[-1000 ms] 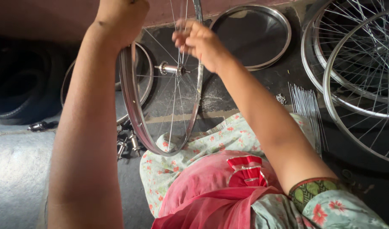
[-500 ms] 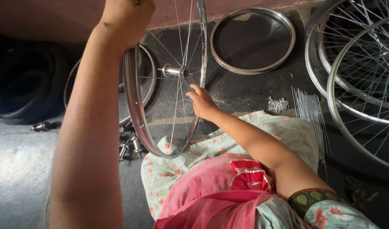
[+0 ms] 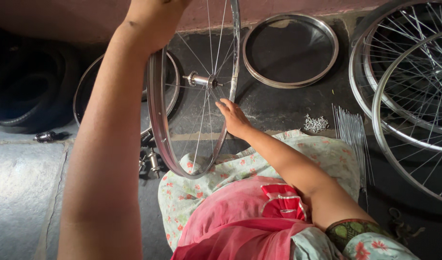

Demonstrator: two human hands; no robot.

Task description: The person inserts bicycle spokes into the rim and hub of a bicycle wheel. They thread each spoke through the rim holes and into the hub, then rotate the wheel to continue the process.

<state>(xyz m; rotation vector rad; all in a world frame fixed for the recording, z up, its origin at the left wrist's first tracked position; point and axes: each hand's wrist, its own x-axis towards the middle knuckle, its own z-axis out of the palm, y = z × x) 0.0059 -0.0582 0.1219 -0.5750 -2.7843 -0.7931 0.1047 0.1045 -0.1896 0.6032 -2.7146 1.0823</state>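
I hold a silver bicycle wheel [image 3: 158, 135] upright, its lower edge resting on my flowered lap cloth [image 3: 327, 154]. My left hand [image 3: 153, 19] grips the rim at its top. The wheel has a metal hub [image 3: 201, 80] and only part of its thin spokes. My right hand [image 3: 233, 115] reaches in below the hub, fingers stretched out and touching the spokes near the right side of the rim. I see nothing in that hand.
A bare rim [image 3: 291, 85] lies on the dark floor behind. Two spoked wheels [image 3: 409, 139] lie at right. Loose spokes [image 3: 351, 135] and a pile of small nipples [image 3: 316, 123] sit near my knee. Spare hubs [image 3: 151, 161] and black tyres [image 3: 23, 96] lie at left.
My right hand has come down from the top of the rim to the spokes below the hub. My left hand keeps its grip and the wheel has hardly moved.
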